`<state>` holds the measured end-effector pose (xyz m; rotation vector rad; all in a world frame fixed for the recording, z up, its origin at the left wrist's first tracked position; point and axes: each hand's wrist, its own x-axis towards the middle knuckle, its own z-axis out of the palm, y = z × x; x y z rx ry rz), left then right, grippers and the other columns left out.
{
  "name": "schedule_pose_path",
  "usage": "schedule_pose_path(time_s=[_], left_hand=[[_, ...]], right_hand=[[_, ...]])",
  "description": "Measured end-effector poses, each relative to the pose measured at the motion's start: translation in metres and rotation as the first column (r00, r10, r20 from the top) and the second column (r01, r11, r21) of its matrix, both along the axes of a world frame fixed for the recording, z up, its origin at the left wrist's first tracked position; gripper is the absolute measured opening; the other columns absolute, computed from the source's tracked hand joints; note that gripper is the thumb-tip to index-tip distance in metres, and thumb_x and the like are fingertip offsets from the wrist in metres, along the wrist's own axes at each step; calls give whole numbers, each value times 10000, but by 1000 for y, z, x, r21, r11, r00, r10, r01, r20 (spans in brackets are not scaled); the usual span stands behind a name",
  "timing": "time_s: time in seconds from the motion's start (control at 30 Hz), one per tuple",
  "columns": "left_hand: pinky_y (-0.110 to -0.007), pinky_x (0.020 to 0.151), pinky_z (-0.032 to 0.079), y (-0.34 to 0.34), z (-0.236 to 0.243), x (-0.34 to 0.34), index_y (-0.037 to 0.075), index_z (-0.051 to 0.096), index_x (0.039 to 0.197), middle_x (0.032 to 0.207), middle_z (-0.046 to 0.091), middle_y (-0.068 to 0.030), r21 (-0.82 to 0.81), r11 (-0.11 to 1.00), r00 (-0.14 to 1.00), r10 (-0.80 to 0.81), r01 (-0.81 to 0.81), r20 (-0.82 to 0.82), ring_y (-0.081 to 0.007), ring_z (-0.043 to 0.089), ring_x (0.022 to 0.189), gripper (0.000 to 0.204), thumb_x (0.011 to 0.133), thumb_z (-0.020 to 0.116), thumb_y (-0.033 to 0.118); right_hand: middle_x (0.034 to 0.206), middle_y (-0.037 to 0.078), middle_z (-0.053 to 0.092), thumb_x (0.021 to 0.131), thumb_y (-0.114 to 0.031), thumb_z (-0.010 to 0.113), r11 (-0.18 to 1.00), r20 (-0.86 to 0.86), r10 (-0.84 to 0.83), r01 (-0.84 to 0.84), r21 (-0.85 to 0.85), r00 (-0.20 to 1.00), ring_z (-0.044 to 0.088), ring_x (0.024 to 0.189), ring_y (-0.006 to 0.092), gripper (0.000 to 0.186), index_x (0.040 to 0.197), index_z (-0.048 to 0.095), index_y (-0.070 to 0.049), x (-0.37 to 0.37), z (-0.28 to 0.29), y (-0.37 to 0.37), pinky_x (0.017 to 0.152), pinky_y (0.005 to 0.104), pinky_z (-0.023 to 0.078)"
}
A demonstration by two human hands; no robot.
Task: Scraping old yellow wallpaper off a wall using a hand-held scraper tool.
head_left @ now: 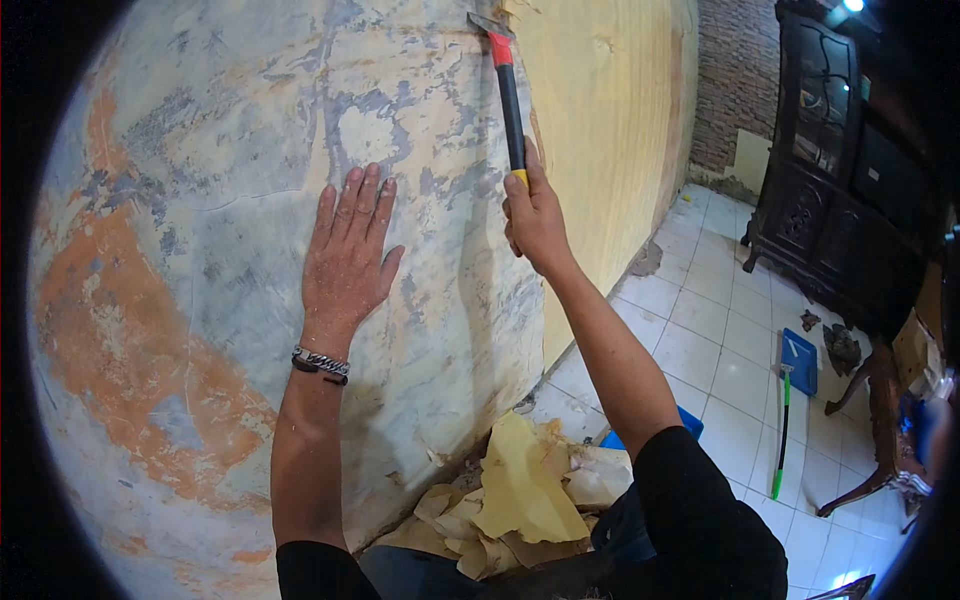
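Note:
My left hand [347, 250] lies flat against the bare, patchy wall [240, 270], fingers spread and pointing up. In my right hand [537, 222] is a long-handled scraper [508, 100] with a black shaft, a red collar and a yellow band near my grip. Its metal blade meets the wall high up, close to the edge of the remaining yellow wallpaper [600, 130]. Grey, white and orange patches mark the stripped surface around my left hand. Torn yellow wallpaper pieces [527, 480] are heaped at the wall's foot, below my arms.
White floor tiles [690, 310] stretch to the right. On them lie a blue paint tray [799, 360] and a green-and-black pole [783, 430]. A dark carved cabinet [815, 150] stands farther back, with wooden furniture legs [870, 430] at the right. A brick-patterned wall [738, 70] is behind.

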<state>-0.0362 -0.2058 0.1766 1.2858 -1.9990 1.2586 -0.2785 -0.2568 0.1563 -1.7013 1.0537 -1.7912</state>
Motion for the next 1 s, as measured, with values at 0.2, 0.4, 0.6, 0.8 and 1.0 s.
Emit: schedule_pose_path(time_s=[0.2,0.4,0.6,0.8,1.0], left_hand=[[-405,1237,102,1,2,-4,128,301,1518,1605,213,-53,-18,1000,1000,15,-14,16,-200,164,1486,756,887,592,426],[-402,1236,100,3,0,-3,137,286,1526,1608,203,-47,12,1000,1000,17,-17,4,-195,159,1488,765,887,591,429],[-402,1235,97,1,0,-1,140,289,1525,1607,207,-49,-10,1000,1000,19,-19,4,-199,157,1488,767,884,593,433],[-404,1235,95,0,1,-3,136,286,1525,1607,205,-54,-14,1000,999,26,-26,21,-202,160,1488,773,882,595,433],[-412,1235,89,1,1,-4,122,295,1521,1606,206,-68,-11,1000,1000,3,-3,18,-220,164,1486,772,879,597,427]], right_hand=[[634,-44,379,1015,-186,439,982,28,94,-88,-166,995,318,424,51,602,1557,183,-141,0,-30,-8,354,229,337],[881,121,628,1004,-250,457,996,-22,0,-2,-90,1000,590,748,182,596,1544,243,-118,4,-28,-8,724,311,486],[588,-44,354,1020,-203,428,986,62,112,-103,-131,992,310,391,59,608,1563,158,-156,7,-15,-7,338,240,320],[802,95,594,986,-238,481,996,-7,-20,20,-85,1000,558,667,155,598,1534,273,-117,-3,-12,-9,650,296,476],[614,-18,406,1008,-215,459,986,20,67,-63,-152,998,370,402,73,620,1555,181,-136,7,-31,-10,343,262,350]])
